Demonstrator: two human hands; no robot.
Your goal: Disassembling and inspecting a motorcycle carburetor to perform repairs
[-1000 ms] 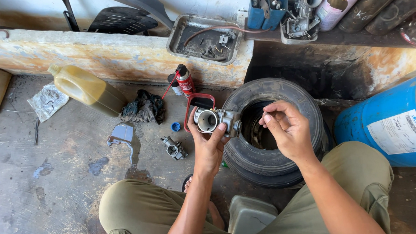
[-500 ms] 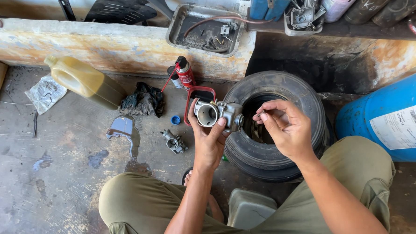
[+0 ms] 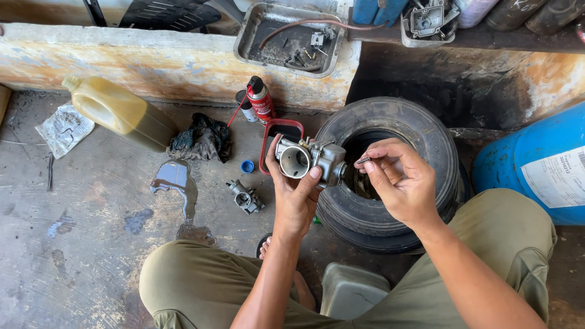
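Left hand [image 3: 295,200] gripping carburetor body [image 3: 311,160] over tyre [image 3: 388,173]; right hand [image 3: 398,183] pinching small metal part [image 3: 363,160] beside it, not yet inserted; second carburetor piece [image 3: 244,197] lying loose mid-floor.

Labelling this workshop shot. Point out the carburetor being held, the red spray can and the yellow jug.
carburetor [image 3: 309,160]: head view, on its grey metal body beside the round opening.
red spray can [image 3: 261,103]: head view, on the can's red side.
yellow jug [image 3: 120,113]: head view, on its broad upper face.

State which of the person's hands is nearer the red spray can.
Left. The left hand, gripping the carburetor, sits just below the red spray can; the right hand is farther off, over the tyre.
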